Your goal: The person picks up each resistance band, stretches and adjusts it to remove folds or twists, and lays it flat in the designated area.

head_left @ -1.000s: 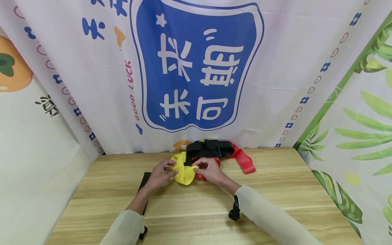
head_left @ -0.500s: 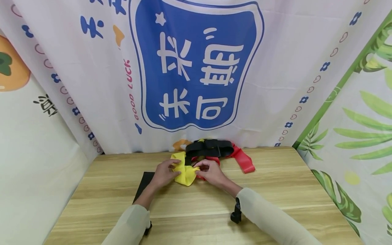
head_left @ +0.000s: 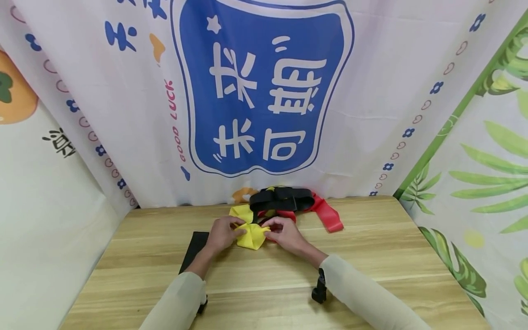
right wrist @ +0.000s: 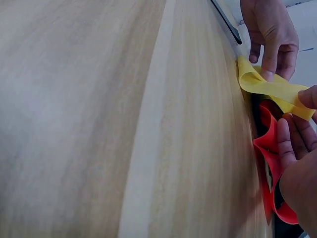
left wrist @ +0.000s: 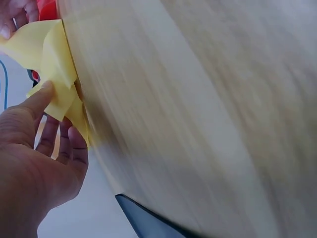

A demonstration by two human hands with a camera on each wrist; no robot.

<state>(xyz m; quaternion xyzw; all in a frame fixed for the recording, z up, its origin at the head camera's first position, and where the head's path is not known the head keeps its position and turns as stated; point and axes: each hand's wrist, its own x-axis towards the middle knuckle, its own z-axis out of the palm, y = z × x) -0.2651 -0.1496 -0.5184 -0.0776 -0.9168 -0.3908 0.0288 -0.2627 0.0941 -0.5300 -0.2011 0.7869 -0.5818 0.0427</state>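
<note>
A wide yellow fabric band [head_left: 253,237], folded over itself, lies between my two hands near the back of the table. My left hand [head_left: 222,233] pinches its left part; in the left wrist view the thumb presses on the yellow cloth with fingers behind it. My right hand [head_left: 285,234] holds the band's right end between thumb and fingers, as the right wrist view also shows. Just behind, a looped black band [head_left: 282,200] rests against the curtain. A red band [head_left: 327,214] runs out from under it to the right, and more red band [right wrist: 270,134] sits beside my right hand.
A flat black strip [head_left: 194,250] lies on the wooden table [head_left: 255,293] by my left forearm. The printed curtain [head_left: 371,114] rises along the table's back edge. Small black devices [head_left: 319,288] are strapped at the wrists.
My left hand has shifted a little to the right, toward my right hand, and grips the yellow band closer to its fold. The yellow band's front part is folded differently. Black and red bands stay put.
</note>
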